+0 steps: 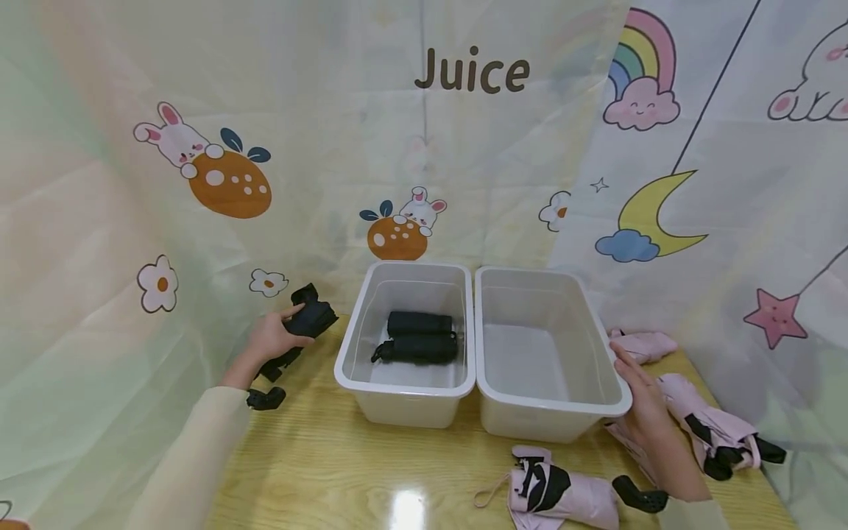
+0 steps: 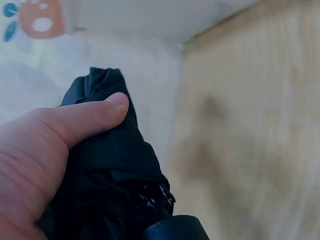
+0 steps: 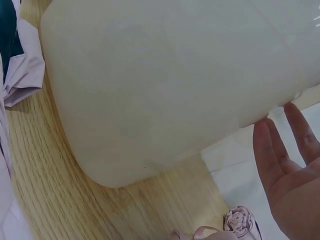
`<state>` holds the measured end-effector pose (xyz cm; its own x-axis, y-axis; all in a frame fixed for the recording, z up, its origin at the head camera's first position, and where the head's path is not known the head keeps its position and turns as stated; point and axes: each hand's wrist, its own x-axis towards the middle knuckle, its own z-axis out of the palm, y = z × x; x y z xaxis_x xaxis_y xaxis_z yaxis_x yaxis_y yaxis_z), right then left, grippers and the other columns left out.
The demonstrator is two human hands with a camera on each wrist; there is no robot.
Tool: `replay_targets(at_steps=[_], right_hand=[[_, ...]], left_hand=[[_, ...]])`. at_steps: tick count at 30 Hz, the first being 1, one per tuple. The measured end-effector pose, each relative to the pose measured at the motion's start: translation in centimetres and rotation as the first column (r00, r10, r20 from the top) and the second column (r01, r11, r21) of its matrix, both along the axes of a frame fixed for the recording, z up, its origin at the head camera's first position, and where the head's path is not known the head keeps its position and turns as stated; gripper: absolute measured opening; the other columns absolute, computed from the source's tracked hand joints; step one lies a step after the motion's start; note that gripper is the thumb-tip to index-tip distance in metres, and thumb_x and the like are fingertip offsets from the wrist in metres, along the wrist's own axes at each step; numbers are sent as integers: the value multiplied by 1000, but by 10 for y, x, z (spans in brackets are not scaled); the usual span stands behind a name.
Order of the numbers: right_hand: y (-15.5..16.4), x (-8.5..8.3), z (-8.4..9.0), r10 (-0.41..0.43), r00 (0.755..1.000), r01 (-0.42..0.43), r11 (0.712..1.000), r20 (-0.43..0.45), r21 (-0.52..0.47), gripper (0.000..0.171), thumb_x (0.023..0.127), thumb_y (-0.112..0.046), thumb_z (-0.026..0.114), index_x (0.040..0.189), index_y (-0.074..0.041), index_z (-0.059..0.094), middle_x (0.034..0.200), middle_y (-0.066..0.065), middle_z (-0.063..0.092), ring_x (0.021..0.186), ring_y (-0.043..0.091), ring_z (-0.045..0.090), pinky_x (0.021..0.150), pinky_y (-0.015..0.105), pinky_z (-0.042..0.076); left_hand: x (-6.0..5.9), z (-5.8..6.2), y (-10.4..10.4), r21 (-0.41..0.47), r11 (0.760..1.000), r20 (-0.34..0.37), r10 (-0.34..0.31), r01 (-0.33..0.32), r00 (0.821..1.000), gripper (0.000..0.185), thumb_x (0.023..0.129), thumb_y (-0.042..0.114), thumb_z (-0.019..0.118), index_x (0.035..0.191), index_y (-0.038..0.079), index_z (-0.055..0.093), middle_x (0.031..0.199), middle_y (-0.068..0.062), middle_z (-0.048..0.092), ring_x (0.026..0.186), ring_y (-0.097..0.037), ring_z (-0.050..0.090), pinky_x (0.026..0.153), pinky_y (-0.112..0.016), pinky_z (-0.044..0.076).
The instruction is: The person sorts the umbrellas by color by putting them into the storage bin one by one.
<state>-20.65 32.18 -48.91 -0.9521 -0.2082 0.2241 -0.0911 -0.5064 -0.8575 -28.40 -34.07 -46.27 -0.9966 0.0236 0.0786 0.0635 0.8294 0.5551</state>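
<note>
Gripping umbrella (image 1: 314,319) with left hand (image 1: 270,338), centre-left of head view, beside left bin (image 1: 405,409), lengthwise up left-wrist view; touching right bin (image 1: 539,422) with straight-fingered right hand (image 1: 648,412).

From the head I look forward and down over the desk (image 1: 318,471) to its far edge. My left wrist view sits close to the black bundle (image 2: 112,155) near the left edge; my right closely faces the right bin (image 3: 165,95). The head view shares both.
</note>
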Motion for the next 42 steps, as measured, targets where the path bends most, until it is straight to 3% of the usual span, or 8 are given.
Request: replay_targets(at_steps=[8,13,21,26,30,33,36,42], right_hand=[[3,-1,3,-14,1000,14,1000,25,11,47,107,-9,32,153,-18,35,137,-11,54,116,9,56,89,27,49],[6,2,1,-39,999,38,999,21,39,46,107,-9,33,151,-19,39,136,-14,54,115,7,56,88,25,50],[8,4,1,-53,999,53,997,2,47,44,107,-9,34,146,-23,48,137,-13,54,116,7,56,88,25,50],[6,4,2,-40,999,39,999,5,33,45,107,-10,34,149,-20,42,138,-11,53,117,9,55,90,27,49],[5,2,3,-52,999,52,998,2,38,43,107,-9,34,146,-21,47,137,-11,54,116,9,56,90,27,49],[4,0,3,-78,997,78,995,-2,65,43,106,-9,34,145,-21,49,135,-13,55,116,7,56,89,26,49],[3,-2,4,-107,994,106,989,3,101,43,106,-11,36,148,-19,45,134,-15,55,116,5,55,88,24,49],[2,4,5,-153,988,145,970,26,195,47,106,-14,41,152,-13,34,131,-21,54,114,2,55,86,22,49]], left_hand=[[3,47,2,81,991,-54,-101,105,993,89,73,40,85,148,14,44,143,-30,40,129,-48,38,93,-58,42],[5,71,19,25,986,-68,-161,163,985,89,70,50,84,146,25,46,141,-24,47,122,-44,46,87,-54,46],[-13,109,68,-23,939,-90,-344,344,934,81,74,29,87,145,28,48,142,-16,49,127,-36,46,93,-50,45],[-27,127,99,-101,912,-72,-405,397,912,81,72,28,88,143,33,49,140,-13,52,125,-31,49,93,-46,45],[-35,130,123,-97,882,-44,-466,461,884,78,72,29,88,141,34,52,137,-9,55,118,-25,52,87,-39,48],[-40,123,140,-81,859,-39,-509,505,860,78,72,29,88,141,34,52,132,-5,59,86,-18,58,69,-33,48],[-46,111,156,-82,836,-37,-546,542,837,77,72,25,88,140,34,53,126,-2,63,59,-14,45,56,-30,42],[-52,96,179,-116,810,7,-578,575,816,74,71,23,88,137,33,57,128,1,62,75,-13,53,58,-29,45]])
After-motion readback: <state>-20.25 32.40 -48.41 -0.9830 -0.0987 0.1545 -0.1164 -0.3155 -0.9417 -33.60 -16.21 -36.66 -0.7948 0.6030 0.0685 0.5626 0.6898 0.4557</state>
